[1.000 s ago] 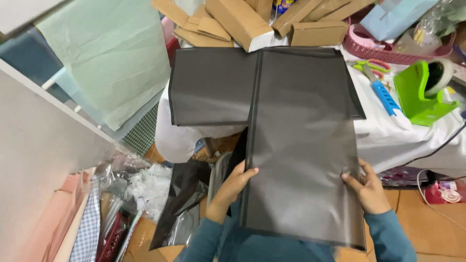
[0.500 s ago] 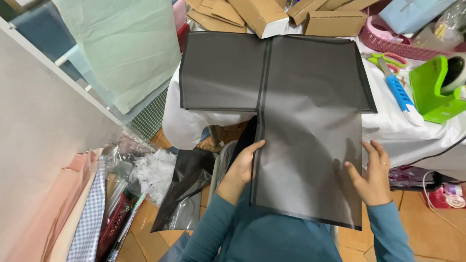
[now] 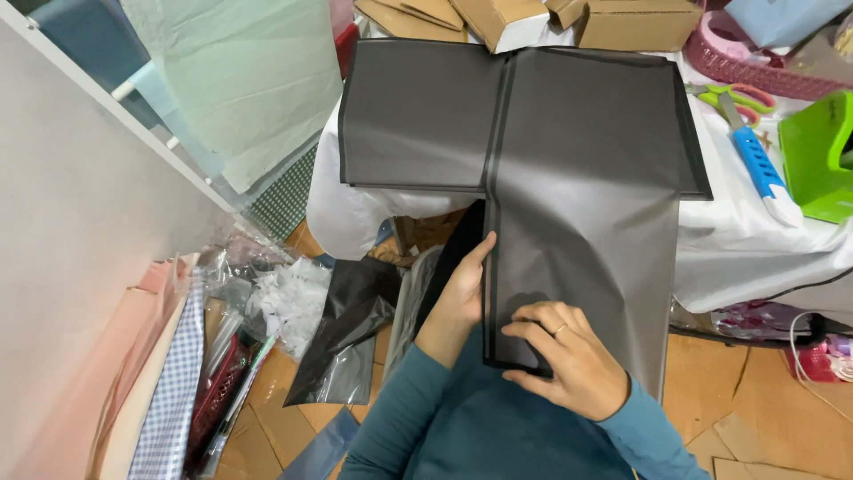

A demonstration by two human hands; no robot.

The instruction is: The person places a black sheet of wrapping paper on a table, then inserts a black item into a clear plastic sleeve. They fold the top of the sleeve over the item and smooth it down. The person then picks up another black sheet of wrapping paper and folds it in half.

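gripping dark sheet, both hands (edge)

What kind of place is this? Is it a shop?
Probably a small gift-wrapping or florist workroom. Both hands, left hand and right hand, handle a dark wrapping sheet on a white-covered table, with cardboard boxes, scissors and stacked coloured sheets nearby.

2 dark sheets, 3 boxes, 1 scissors
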